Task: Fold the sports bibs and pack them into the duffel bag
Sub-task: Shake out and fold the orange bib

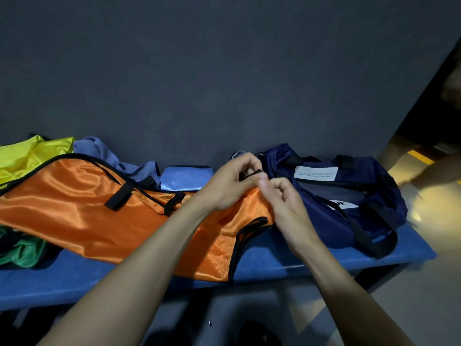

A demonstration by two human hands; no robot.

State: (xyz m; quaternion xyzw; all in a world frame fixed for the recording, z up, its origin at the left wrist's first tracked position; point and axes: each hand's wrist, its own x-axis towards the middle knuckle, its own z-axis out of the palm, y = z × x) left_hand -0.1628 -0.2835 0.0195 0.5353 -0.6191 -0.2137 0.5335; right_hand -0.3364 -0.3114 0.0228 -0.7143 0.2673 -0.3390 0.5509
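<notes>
A shiny orange bib (82, 211) with black trim lies spread across the blue bench (74, 278). My left hand (232, 183) pinches a black strap at the bib's right end, by the wall. Close beside it, my right hand (287, 206) holds the orange fabric's edge with curled fingers. The navy duffel bag (349, 196) stands open at the right end of the bench, just beyond my right hand. A yellow bib (27, 156) lies at the far left, a green bib (22, 248) at the left front, and light blue bibs (184, 179) sit against the wall.
A dark grey wall (224, 71) rises right behind the bench. The bag's black shoulder strap (369, 236) hangs over the bench's front edge. Grey floor (411, 295) shows below and to the right, with a lit patch at the far right.
</notes>
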